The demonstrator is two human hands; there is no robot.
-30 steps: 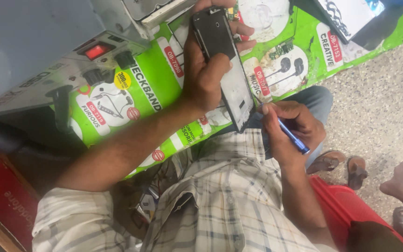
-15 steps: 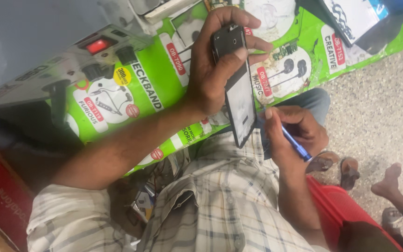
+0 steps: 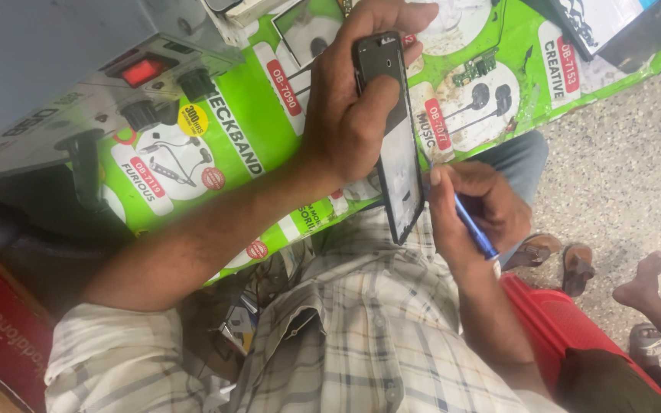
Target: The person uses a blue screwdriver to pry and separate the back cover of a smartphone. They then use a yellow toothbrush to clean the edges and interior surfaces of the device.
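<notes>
**Two hands at work on an opened phone over a green-covered desk**

A desk (image 3: 254, 145) covered with bright green printed sheets showing earphone pictures fills the upper middle of the head view. At upper left sits a grey metal unit (image 3: 55, 84) with a lit red switch (image 3: 141, 73) and black knobs. Speckled floor (image 3: 621, 168) lies to the right, and a red plastic stool (image 3: 560, 321) shows at lower right beside the person's checked shirt (image 3: 361, 336). Another person's bare foot (image 3: 640, 283) and a brown sandal (image 3: 575, 268) rest on the floor nearby.

The left hand (image 3: 346, 122) reaches in from lower left and holds a black phone frame (image 3: 393, 138), with its grip clamped on the upper half: the thumb lies across the face, the fingers wrap behind. The frame is seen nearly edge-on. Its long axis runs almost straight up and down in the picture, leaning slightly, with the camera-hole end pointing to the top and the pale lower end pointing down toward the shirt. The lower half juts free below the grip.

The right hand (image 3: 483, 210), just right of the frame's lower end, is closed on a thin blue tool (image 3: 474, 228). The tool slants up to the left, its tip near the frame's lower edge; whether it touches cannot be told.
</notes>
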